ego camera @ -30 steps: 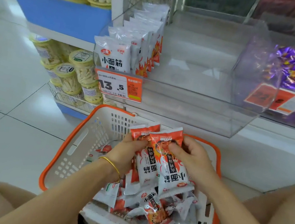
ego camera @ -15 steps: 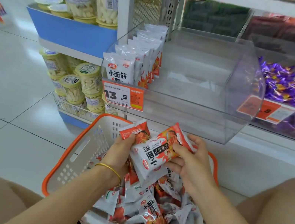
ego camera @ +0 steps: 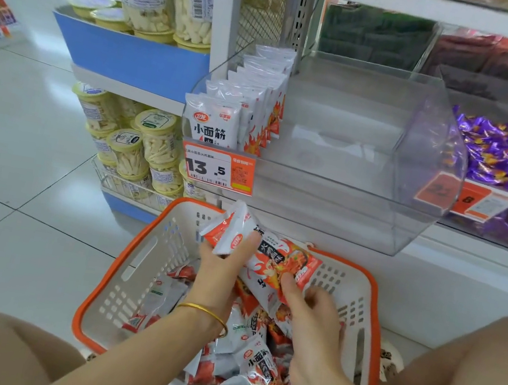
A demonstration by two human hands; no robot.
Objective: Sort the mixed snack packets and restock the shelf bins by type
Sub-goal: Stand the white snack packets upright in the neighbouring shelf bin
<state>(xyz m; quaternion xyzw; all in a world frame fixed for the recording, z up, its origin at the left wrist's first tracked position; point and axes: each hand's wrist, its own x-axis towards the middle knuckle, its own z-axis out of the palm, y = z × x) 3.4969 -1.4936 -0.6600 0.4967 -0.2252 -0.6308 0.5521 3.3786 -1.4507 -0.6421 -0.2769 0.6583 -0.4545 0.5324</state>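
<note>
Head view. Clear shelf bin (ego camera: 343, 214), centre frame: one row of gluten-snack packets (ego camera: 215, 122) along its left side, the rest bare. Orange-rimmed basket (ego camera: 123, 301), lower centre, holds many loose packets (ego camera: 261, 378); restocking mostly undone, I judge. Left hand (ego camera: 219, 274) grips a small bunch of packets (ego camera: 227, 231) above the basket. Right hand (ego camera: 314, 323), fingers curled, pinches a flame-print packet (ego camera: 288, 262).

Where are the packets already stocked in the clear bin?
Head view, left of centre: the stocked packets stand in a row along the left wall of the clear bin, just behind the orange 13.5 price tag, above the basket.
</note>
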